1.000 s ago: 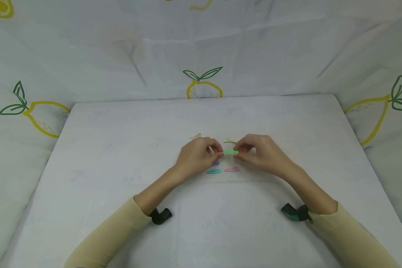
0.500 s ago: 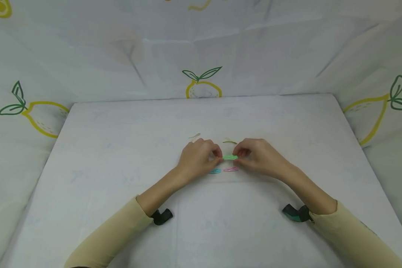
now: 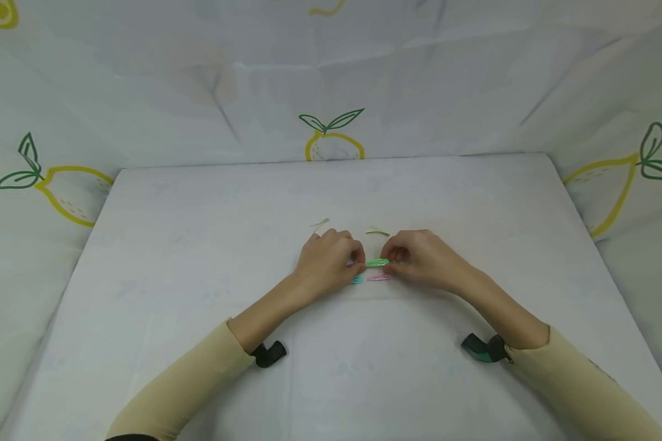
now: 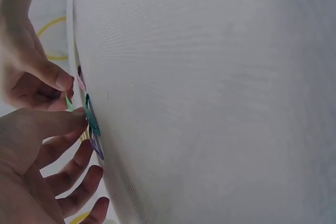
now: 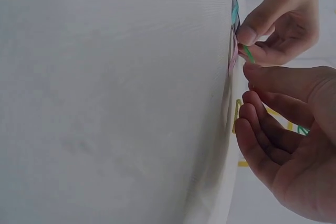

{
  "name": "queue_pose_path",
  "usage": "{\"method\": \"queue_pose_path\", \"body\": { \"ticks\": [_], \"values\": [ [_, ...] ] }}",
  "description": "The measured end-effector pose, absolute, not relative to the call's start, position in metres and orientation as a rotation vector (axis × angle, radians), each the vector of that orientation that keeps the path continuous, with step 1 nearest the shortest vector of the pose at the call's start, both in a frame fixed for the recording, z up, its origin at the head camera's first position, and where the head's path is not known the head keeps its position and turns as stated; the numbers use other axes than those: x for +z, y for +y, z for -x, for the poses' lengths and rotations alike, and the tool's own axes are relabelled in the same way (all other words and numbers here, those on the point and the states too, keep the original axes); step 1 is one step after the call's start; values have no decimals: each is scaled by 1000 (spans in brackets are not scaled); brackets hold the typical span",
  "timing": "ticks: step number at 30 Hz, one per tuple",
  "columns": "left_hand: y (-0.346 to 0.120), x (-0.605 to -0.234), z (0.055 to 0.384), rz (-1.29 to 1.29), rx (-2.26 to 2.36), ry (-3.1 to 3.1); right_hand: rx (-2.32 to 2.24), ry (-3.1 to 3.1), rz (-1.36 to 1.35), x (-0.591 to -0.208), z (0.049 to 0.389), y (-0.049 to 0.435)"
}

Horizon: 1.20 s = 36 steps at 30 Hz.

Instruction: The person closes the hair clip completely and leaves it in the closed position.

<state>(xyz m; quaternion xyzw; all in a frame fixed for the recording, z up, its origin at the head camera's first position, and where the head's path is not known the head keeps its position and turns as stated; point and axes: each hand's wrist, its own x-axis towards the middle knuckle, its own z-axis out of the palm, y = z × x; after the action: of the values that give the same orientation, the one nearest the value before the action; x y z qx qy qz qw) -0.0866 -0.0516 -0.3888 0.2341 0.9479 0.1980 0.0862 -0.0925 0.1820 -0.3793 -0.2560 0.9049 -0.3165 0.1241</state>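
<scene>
Between my two hands lies a green snap hair clip (image 3: 377, 263), low over the white table. My left hand (image 3: 327, 260) pinches its left end with thumb and index finger. Its right end sits in the thumb-and-finger pinch of my right hand (image 3: 422, 257). Just in front are a pink hair clip (image 3: 379, 277) and a teal hair clip (image 3: 357, 280), the teal one partly covered by my left hand. A purple hair clip (image 4: 96, 145) shows below the teal one in the left wrist view and is mostly hidden in the head view.
Behind the hands lie a thin yellow curved piece, perhaps another clip (image 3: 377, 232), and a pale slender item (image 3: 320, 223). Black devices (image 3: 270, 354) hang at both wrists by the sleeves. A white cloth with lemon prints (image 3: 335, 147) rises behind the table (image 3: 226, 202).
Both hands have come slightly toward the person with the green hair clip, lowering it nearer the pink and teal clips. The left hand now hides more of the teal clip.
</scene>
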Motion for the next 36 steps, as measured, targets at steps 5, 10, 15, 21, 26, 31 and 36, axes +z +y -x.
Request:
{"method": "queue_pose_path", "body": {
  "ticks": [5,10,15,21,26,31,36],
  "values": [
    [-50,-389,87,-700,575,2826,-891,2623,745,-377,94,180],
    [-49,-389,87,-691,588,2820,-841,2598,728,-375,96,178],
    [-50,-389,89,-682,607,2812,-830,2591,732,-374,97,176],
    [-50,-389,88,-687,610,2805,-813,2589,725,-374,97,175],
    [-51,-389,88,-684,615,2796,-814,2594,731,-375,97,175],
    [-51,-389,87,-675,615,2790,-830,2593,741,-375,97,175],
    [-52,-389,88,-668,618,2787,-843,2602,753,-375,98,175]
  ]
}}
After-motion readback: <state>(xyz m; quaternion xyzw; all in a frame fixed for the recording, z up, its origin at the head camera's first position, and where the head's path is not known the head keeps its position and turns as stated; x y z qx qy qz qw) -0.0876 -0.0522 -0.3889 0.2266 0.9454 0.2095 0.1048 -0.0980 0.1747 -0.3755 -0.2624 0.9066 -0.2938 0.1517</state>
